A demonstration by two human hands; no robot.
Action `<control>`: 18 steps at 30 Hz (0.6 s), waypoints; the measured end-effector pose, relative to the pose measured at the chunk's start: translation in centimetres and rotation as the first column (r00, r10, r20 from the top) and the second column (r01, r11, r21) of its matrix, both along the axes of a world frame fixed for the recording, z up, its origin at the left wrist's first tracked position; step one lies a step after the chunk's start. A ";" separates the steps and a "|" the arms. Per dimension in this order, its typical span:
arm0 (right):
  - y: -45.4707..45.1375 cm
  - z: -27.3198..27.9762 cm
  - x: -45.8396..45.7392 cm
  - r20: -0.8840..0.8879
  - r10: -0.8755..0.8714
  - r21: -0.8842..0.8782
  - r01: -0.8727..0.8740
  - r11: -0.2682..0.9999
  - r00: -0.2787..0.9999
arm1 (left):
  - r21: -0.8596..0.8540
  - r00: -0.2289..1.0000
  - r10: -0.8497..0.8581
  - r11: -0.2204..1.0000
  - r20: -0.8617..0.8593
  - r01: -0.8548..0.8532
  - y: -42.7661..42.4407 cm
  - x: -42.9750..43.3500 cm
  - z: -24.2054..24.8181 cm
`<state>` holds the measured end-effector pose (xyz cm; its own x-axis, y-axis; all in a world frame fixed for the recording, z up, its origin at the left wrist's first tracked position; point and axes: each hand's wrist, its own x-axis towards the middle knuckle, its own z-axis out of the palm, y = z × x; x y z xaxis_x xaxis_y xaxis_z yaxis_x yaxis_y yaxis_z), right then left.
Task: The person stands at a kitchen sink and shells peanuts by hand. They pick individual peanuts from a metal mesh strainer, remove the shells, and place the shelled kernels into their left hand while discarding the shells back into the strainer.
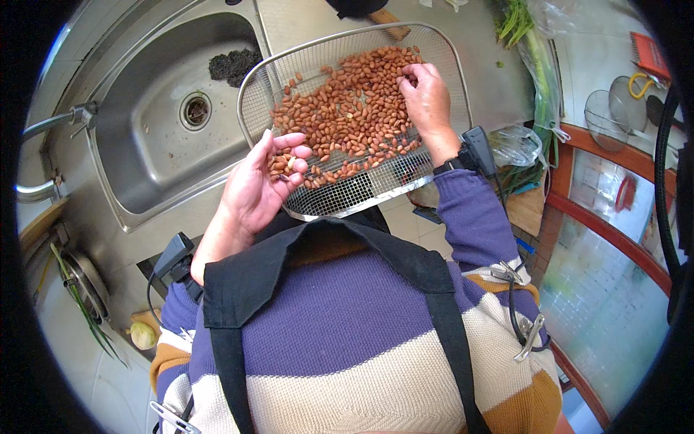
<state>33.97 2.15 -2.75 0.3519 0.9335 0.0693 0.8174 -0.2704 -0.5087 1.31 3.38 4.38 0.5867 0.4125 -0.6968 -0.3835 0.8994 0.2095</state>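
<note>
A wire-mesh basket with a metal rim holds a spread layer of reddish-brown shelled peanuts. At its near left side, my left hand is turned palm up with the fingers curled. Several peanuts lie cupped in it, one of them pale. My right hand reaches over the right end of the peanut layer, palm down. Its thumb and fingertips are bent close together at the peanuts there. Whether a peanut is pinched between them is hidden.
Left of the basket is a stainless steel sink with a drain and a dark scouring pad. A faucet reaches in from the left. Green onions in plastic lie at right, near hanging strainers.
</note>
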 end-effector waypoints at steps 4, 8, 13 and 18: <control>0.2 -0.1 0.1 0.046 0.034 0.005 -0.035 0.999 0.998 | -0.020 0.994 0.027 0.999 0.108 -0.025 0.0 0.2 -0.2; 0.1 -0.1 0.7 0.034 0.106 -0.015 -0.106 0.994 0.994 | -0.026 0.977 0.069 0.998 0.200 -0.065 0.0 0.0 -0.5; 0.4 -0.6 1.0 0.080 0.020 -0.089 -0.013 0.996 0.997 | -0.032 0.934 0.119 0.993 0.336 -0.115 -0.2 -0.2 -0.2; 0.5 0.8 0.8 -0.503 -0.130 -0.016 0.141 0.990 0.854 | 0.012 0.951 0.070 0.997 0.300 -0.077 -0.2 0.0 0.1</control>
